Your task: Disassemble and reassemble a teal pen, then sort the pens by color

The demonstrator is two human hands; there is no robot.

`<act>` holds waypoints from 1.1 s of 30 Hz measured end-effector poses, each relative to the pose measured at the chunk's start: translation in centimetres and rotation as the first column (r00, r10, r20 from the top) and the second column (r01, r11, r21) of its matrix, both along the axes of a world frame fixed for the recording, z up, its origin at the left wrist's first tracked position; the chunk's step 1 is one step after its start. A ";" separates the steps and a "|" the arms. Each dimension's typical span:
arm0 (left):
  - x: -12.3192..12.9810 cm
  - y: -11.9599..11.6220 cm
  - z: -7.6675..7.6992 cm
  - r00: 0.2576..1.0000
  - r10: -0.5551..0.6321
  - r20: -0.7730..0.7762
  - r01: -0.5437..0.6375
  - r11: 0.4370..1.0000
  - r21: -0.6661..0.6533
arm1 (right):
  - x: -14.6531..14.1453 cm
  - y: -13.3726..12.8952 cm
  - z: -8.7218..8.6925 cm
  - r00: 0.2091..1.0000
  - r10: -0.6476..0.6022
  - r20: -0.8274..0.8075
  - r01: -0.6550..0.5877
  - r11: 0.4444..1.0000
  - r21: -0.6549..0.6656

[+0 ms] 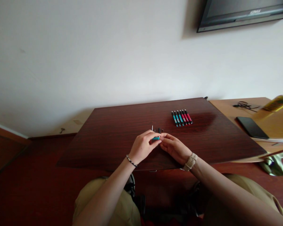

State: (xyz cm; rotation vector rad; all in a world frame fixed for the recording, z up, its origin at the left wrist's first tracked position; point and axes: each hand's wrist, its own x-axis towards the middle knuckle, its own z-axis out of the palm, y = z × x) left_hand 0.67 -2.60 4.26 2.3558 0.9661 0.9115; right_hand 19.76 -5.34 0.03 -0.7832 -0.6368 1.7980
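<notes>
My left hand (143, 145) pinches a small turquoise pen barrel (156, 138) over the dark wooden table (113, 135). The fingertips of my right hand (175, 147) meet the barrel's right end; what they grip there is too small to make out. Just beyond my fingers lie small pen parts: a thin white refill (152, 127), a black piece (159, 130) and a tiny dark bit (162, 130). Farther back to the right, several pens (181, 118) lie side by side in a row, turquoise ones on the left and pink-red ones on the right.
A lighter table (226, 108) adjoins on the right, bearing a black phone (252, 127), a coiled black cable (244, 105) and a yellow can (277, 103). Behind the tables rises a white wall with a mounted screen (245, 14). My knees are below the table's front edge.
</notes>
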 end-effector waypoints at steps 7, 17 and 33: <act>-0.3 1.8 0.0 1.000 0.023 -0.020 -0.021 0.998 0.067 | 0.5 0.2 0.7 1.000 -0.005 0.019 0.006 1.000 -0.026; -4.6 7.8 -3.4 0.962 0.097 -0.254 -0.077 0.993 0.086 | 1.0 1.2 0.1 0.994 -0.018 0.107 0.026 0.997 -0.070; -3.9 8.7 -4.0 0.903 0.110 -0.416 -0.079 0.993 0.091 | 0.3 1.0 0.2 0.985 0.010 0.170 -0.021 0.998 0.061</act>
